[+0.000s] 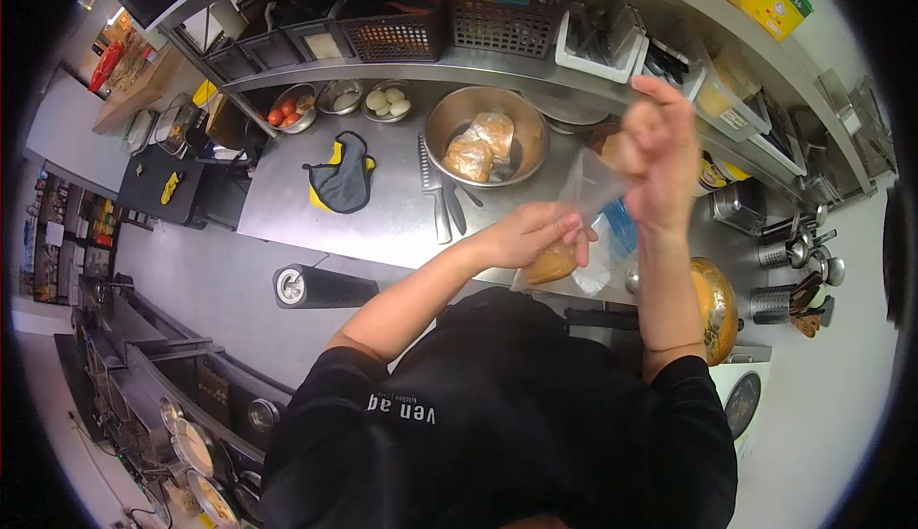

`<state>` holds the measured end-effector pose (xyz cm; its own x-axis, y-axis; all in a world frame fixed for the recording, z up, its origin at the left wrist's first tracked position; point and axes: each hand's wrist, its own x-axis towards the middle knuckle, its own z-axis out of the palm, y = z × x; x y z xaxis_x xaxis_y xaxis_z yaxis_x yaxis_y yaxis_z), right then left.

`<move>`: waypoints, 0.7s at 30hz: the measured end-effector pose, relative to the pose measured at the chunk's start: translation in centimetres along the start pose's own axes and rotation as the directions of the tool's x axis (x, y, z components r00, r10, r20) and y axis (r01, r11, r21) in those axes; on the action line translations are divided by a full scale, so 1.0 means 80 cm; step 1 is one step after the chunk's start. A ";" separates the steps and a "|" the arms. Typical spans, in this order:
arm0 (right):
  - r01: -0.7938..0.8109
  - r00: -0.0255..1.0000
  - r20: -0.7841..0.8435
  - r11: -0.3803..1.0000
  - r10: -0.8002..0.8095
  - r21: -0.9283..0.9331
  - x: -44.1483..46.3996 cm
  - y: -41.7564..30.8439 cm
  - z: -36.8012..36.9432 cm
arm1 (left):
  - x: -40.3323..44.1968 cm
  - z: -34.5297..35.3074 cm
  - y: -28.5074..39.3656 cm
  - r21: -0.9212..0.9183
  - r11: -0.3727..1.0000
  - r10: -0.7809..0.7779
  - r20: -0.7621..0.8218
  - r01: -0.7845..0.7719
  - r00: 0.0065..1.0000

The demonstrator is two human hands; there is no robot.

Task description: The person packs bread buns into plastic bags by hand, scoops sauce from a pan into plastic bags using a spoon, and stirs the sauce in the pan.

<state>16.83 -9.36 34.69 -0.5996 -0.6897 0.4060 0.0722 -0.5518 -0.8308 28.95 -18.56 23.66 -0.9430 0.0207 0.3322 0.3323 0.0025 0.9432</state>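
My left hand (537,234) is closed around the neck of a clear plastic bag (593,185). Below those fingers hangs the bag's filled end, with orange-brown food (552,265) inside. Higher and to the right, my right hand (660,156) has its fingers curled at the bag's loose end, which stretches between both hands. Beyond them, a steel bowl (442,118) on the counter holds similar filled bags (490,137). Near my right forearm sits a large round vessel (712,304) of orange food. Blue and clear plastic (617,228) lies behind my hands.
Left of the bowl lie knives (440,213) and a grey-and-yellow mitt (341,175). Small bowls hold tomatoes (285,113) and pale round items (387,101). A shelf (411,71) with crates overhangs the counter (287,206). Utensil holders (771,305) are at right; pans (196,448) lower left.
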 end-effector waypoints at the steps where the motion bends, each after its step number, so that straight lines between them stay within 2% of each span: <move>1: 0.173 0.981 0.074 0.983 -0.177 0.055 0.007 -0.015 -0.006 | 0.000 -0.004 -0.006 0.000 1.000 0.000 -0.004 0.000 1.000; 2: 0.349 0.937 0.000 0.934 -0.350 -0.078 0.004 -0.039 -0.009 | -0.002 -0.008 -0.013 -0.049 0.995 -0.081 0.031 0.083 0.996; 3: 0.487 0.870 0.242 0.822 -0.429 -0.295 -0.012 -0.054 0.001 | -0.004 -0.011 -0.016 -0.094 0.982 -0.159 0.065 0.165 0.985; 4: 0.660 0.744 0.467 0.632 -0.478 -0.406 -0.028 -0.070 0.010 | -0.004 -0.009 -0.018 -0.094 0.982 -0.159 0.048 0.163 0.986; 5: 0.778 0.612 0.708 0.428 -0.353 -0.459 -0.034 -0.057 0.021 | -0.005 -0.004 -0.021 0.104 0.994 -0.036 -0.042 0.040 0.998; 6: 0.896 0.423 0.885 0.234 -0.196 -0.377 -0.039 -0.043 0.032 | -0.007 -0.002 -0.022 0.207 0.978 0.023 -0.071 -0.008 0.997; 7: 0.928 0.336 0.928 0.223 -0.162 -0.297 -0.040 -0.028 0.033 | -0.010 -0.001 -0.024 0.312 0.949 0.083 -0.101 -0.048 0.991; 8: 0.952 0.245 0.961 0.219 -0.126 -0.214 -0.042 -0.013 0.034 | -0.011 -0.002 -0.025 0.408 0.913 0.041 -0.013 -0.032 0.999; 9: 0.918 0.355 0.925 0.137 0.139 -0.373 -0.041 -0.015 0.019 | -0.009 -0.004 -0.004 0.386 0.921 -0.080 0.041 0.058 0.996; 10: 0.868 0.455 0.803 0.012 0.385 -0.497 -0.040 -0.018 0.006 | -0.007 -0.005 0.017 0.377 0.914 -0.200 0.095 0.150 0.975; 11: 0.867 0.458 0.800 0.005 0.388 -0.499 -0.042 -0.021 0.000 | -0.004 -0.008 0.043 0.376 0.915 -0.195 0.100 0.144 0.976; 13: 0.852 0.465 0.717 -0.044 0.519 -0.522 -0.050 -0.026 -0.013 | -0.002 -0.015 0.071 0.418 0.844 -0.450 0.207 0.337 0.869; 14: 0.874 0.438 0.740 -0.048 0.510 -0.484 -0.054 -0.020 -0.024 | -0.007 -0.017 0.069 0.421 0.844 -0.450 0.218 0.333 0.866; 16: 0.864 0.460 0.726 -0.067 0.511 -0.500 -0.057 -0.019 -0.031 | -0.016 -0.021 0.057 0.434 0.882 -0.290 0.196 0.182 0.937; 17: 0.860 0.468 0.718 -0.077 0.515 -0.505 -0.058 -0.018 -0.035 | -0.018 -0.024 0.049 0.432 0.885 -0.290 0.215 0.176 0.933; 18: 0.850 0.484 0.706 -0.086 0.517 -0.519 -0.057 -0.015 -0.039 | -0.019 -0.029 0.041 0.415 0.906 -0.192 0.223 0.086 0.956; 20: 0.891 0.417 0.752 -0.065 0.511 -0.450 -0.054 -0.007 -0.049 | -0.018 -0.033 0.029 0.407 0.912 -0.031 0.198 -0.054 0.980; 21: 0.883 0.433 0.742 -0.077 0.513 -0.463 -0.053 -0.004 -0.058 | -0.016 -0.034 0.029 0.402 0.914 -0.029 0.217 -0.062 0.976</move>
<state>15.66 -4.08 31.45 0.3686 -0.9290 0.0320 -0.9038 -0.3501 0.2462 30.85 -21.26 25.49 -0.9257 0.2366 0.2952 0.3699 0.4024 0.8374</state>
